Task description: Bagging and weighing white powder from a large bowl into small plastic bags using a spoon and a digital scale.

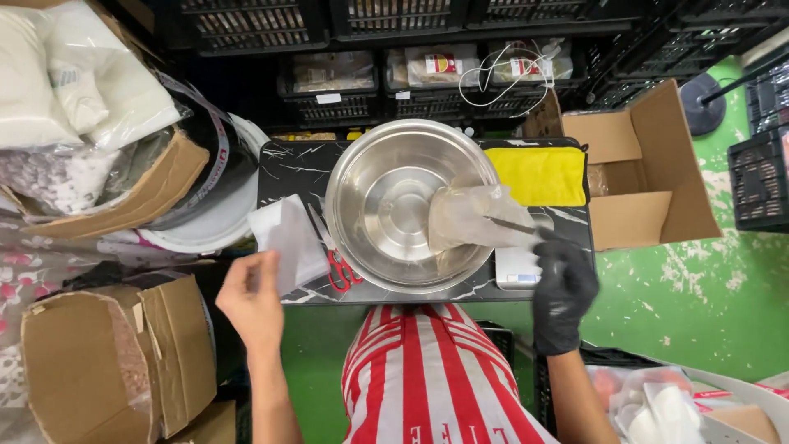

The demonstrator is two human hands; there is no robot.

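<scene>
From the head camera, the bare left hand (pixel 251 300) pinches the near edge of a stack of white bags (pixel 288 238) that lies on the left part of the black marbled desk (pixel 288 164), just beside a steel bowl (pixel 407 205). The right hand (pixel 563 292), in a black glove, is clenched around a thin dark tool (pixel 514 224); its tip rests against a clear plastic bag (pixel 472 215) that hangs over the bowl's right rim, partly inside the bowl. What the clear bag holds cannot be told. The rest of the bowl shows bare metal. Red-handled scissors (pixel 339 270) lie on the desk between the white bags and the bowl, partly under its rim. A small white scale (pixel 516 270) sits under the bowl's right edge, just beside the gloved hand. A yellow cloth (pixel 538 174) lies on the desk's far right corner. An open cardboard box (pixel 637 173) stands to the right of the desk on the green floor (pixel 682 304).
</scene>
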